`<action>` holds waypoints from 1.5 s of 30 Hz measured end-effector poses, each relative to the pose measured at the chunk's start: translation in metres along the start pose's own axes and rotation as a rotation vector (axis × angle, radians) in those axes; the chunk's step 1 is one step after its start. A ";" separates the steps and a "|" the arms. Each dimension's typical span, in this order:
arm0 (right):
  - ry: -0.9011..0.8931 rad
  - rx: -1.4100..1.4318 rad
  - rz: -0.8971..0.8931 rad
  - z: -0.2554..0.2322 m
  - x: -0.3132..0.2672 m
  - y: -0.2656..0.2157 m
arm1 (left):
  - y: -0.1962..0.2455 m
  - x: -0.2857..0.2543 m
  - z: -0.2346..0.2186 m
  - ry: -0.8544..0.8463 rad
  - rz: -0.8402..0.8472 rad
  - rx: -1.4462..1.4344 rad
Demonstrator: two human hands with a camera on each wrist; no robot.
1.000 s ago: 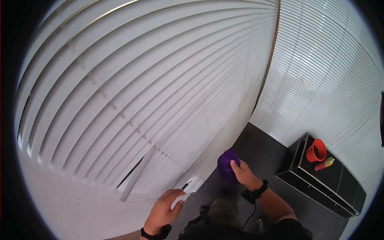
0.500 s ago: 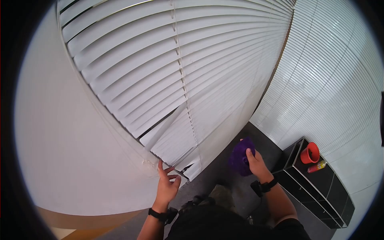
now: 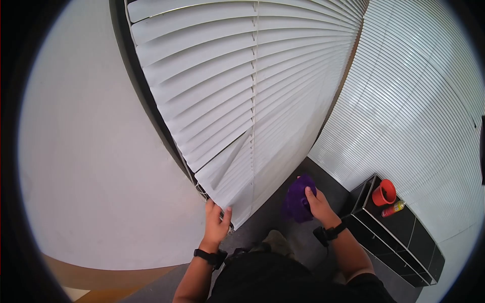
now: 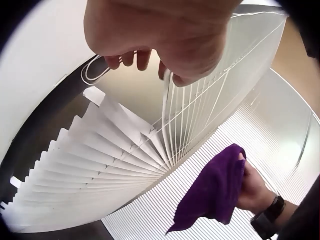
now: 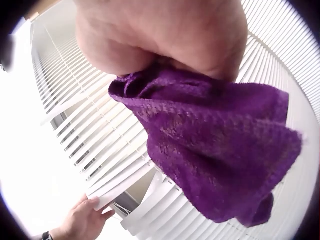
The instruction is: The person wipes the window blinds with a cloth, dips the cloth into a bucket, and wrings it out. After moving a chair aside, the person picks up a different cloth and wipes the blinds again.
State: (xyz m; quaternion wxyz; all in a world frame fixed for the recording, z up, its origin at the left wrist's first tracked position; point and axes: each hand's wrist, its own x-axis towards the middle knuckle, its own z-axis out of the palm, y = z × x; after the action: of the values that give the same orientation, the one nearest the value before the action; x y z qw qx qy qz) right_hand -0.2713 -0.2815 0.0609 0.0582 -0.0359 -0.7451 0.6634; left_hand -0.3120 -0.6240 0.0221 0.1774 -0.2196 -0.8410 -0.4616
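My left hand [image 3: 217,227] is at the lower corner of a white venetian blind [image 3: 212,101], its thumb and fingers pinching the ends of the lowest slats. In the right wrist view the same left hand [image 5: 82,220] has its thumb against a slat [image 5: 115,187], with a gap in the blind just beside it. A purple cloth [image 3: 299,199] hangs bunched in my right hand [image 3: 323,209], thumb pressed over its folds. Seen from the right wrist, the cloth [image 5: 215,145] droops with a stitched edge, and the right palm [image 5: 165,35] hides where it is gripped.
To the right stands a low black cabinet [image 3: 404,237] bearing a red bucket [image 3: 384,193] and a red-and-yellow spray can [image 3: 393,208]. More white blinds [image 3: 414,116] cover the wall behind it. A white wall [image 3: 116,192] borders the left side; white cords [image 4: 92,72] loop near the left hand.
My left hand has moved from in front of the blind to its lower corner and taken hold of the slat ends. The view has swung left. My right hand keeps the purple cloth.
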 end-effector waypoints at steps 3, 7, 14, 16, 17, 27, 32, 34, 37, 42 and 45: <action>-0.013 0.005 0.024 -0.001 0.001 0.002 | -0.007 0.002 0.003 0.077 -0.078 0.037; -0.014 -0.004 -0.010 -0.003 0.001 0.003 | -0.033 -0.002 0.014 -0.057 -0.206 -0.155; -0.037 -0.032 -0.003 -0.007 0.005 0.010 | -0.052 0.003 0.006 -0.438 -0.737 -0.816; -0.044 -0.016 -0.010 -0.016 0.010 0.011 | -0.036 0.011 0.013 -0.576 -0.760 -0.580; -0.048 -0.006 -0.020 -0.015 0.011 0.012 | -0.020 0.015 0.015 -0.349 -0.454 -0.284; -0.075 -0.094 0.042 -0.033 0.037 0.018 | 0.010 0.003 -0.021 -0.149 -0.443 0.125; -0.006 -0.021 0.038 -0.029 0.069 0.019 | 0.009 -0.011 -0.050 -0.369 -0.869 0.258; -0.015 0.055 0.082 -0.030 0.084 0.026 | 0.012 -0.023 -0.056 -0.265 -0.855 0.294; -0.018 0.157 0.142 -0.031 0.105 0.045 | 0.015 -0.032 -0.064 -0.385 -0.919 0.318; -0.029 0.393 0.340 -0.029 0.129 0.061 | 0.004 -0.042 -0.056 -0.403 -0.802 0.291; -0.087 0.223 0.250 -0.026 0.132 0.061 | 0.015 -0.019 -0.041 -0.448 -0.577 0.000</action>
State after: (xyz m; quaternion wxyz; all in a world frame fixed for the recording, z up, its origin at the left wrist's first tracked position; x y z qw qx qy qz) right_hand -0.4004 -0.2314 0.0084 -0.0535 -0.0925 -0.6586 0.7449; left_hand -0.2840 -0.6558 0.0436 -0.1488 -0.0689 -0.8863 -0.4332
